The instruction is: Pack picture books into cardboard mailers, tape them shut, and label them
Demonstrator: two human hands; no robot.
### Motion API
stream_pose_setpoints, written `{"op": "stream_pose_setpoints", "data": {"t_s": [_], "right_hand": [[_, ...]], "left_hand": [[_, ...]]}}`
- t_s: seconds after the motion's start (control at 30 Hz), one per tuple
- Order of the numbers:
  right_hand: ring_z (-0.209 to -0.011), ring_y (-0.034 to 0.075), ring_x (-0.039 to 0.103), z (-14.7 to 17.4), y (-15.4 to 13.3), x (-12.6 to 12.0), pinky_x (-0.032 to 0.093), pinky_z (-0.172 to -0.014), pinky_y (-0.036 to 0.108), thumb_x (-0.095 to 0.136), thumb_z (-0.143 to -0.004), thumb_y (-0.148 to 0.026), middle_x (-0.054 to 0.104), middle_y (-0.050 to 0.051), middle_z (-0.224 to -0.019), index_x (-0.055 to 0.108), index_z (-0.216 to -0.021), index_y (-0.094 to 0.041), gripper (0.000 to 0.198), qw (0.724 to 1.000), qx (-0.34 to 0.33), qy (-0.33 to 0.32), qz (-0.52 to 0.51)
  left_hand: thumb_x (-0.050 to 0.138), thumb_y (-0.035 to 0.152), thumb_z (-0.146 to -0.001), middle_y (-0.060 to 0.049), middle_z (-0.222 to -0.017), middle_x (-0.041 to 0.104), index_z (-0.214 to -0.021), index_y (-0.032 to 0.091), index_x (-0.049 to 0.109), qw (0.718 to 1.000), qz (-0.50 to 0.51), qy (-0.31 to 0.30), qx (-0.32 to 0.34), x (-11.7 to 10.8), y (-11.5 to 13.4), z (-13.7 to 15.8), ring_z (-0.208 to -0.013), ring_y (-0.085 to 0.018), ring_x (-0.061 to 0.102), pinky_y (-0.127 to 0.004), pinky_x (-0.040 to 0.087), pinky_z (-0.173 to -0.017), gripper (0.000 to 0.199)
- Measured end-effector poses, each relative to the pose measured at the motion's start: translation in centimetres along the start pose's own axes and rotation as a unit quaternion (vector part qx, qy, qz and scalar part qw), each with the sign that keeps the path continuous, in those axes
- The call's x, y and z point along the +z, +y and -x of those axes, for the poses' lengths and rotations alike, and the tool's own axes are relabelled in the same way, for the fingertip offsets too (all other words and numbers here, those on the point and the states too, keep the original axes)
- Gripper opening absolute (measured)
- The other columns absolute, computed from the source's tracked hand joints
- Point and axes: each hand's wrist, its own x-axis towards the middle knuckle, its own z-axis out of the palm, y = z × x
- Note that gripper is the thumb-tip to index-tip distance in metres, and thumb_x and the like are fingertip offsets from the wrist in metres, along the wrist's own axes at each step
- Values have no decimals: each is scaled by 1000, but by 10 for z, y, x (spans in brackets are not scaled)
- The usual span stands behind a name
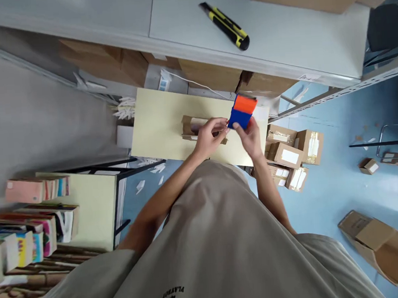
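Observation:
My right hand grips a flat, block-shaped blue-and-orange object by its blue lower end, thumb on its face. The orange part and a dark far edge point away from me; its exact kind is unclear. Close to its left edge is my left hand, thumb and fingers curled together in a pinch. A tiny reddish bit shows at those fingertips, too small to name. Partly behind the left hand, a small open cardboard box lies on the pale yellow table.
A black-and-yellow box cutter lies on the grey shelf above the table. Taped cartons are stacked to the right, and an open carton sits on the blue floor. Books fill a stand at left.

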Motion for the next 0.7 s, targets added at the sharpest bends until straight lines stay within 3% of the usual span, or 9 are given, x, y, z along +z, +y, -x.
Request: {"op": "stream_pose_setpoints", "data": {"t_s": [0.13,0.27,0.4,0.5,0.6,0.7], "right_hand": [[-134,32,76,28,-17,59,71,-110,51,83,-112,-53,75,12,-152,74,-152,-26,49,997,25,-21,-71],[-132,32,75,33,-22,82,72,-108,49,82,-105,-77,79,10,-139,65,-155,-31,71,990,39,-39,-132],[-116,31,75,31,-26,95,69,-109,52,73,-98,-96,78,10,-125,64,-142,-27,82,972,59,-18,-226],[-104,29,74,32,-34,103,69,-101,50,73,-98,-96,76,8,-116,64,-129,-28,75,974,65,-22,-214],[-100,29,75,35,-45,104,70,-94,50,75,-99,-93,76,8,-115,62,-127,-28,71,983,58,-35,-171],[-103,33,77,38,-59,101,71,-95,55,75,-98,-93,78,13,-118,60,-130,-27,74,994,44,-43,-91]], "left_hand": [[90,71,-96,-10,-118,88,-115,22,77,996,30,47,-65,-24,-4,40,-107,-24,86,-40,72,-103,54],[93,75,-92,-9,-111,88,-108,22,79,991,46,81,-93,-46,-2,62,-103,-25,85,-39,72,-100,57],[88,75,-95,-7,-107,87,-102,23,80,994,17,52,-99,-71,1,67,-98,-24,83,-38,71,-94,53],[89,66,-97,-8,-116,87,-115,24,81,996,-13,34,-83,-97,5,65,-106,-24,82,-37,69,-96,46],[87,63,-100,-11,-135,84,-141,25,77,997,-6,57,-52,-128,14,61,-117,-24,82,-36,69,-100,57],[85,69,-103,-12,-146,79,-150,27,75,996,-35,78,9,-158,25,58,-125,-26,79,-38,69,-102,64]]}}
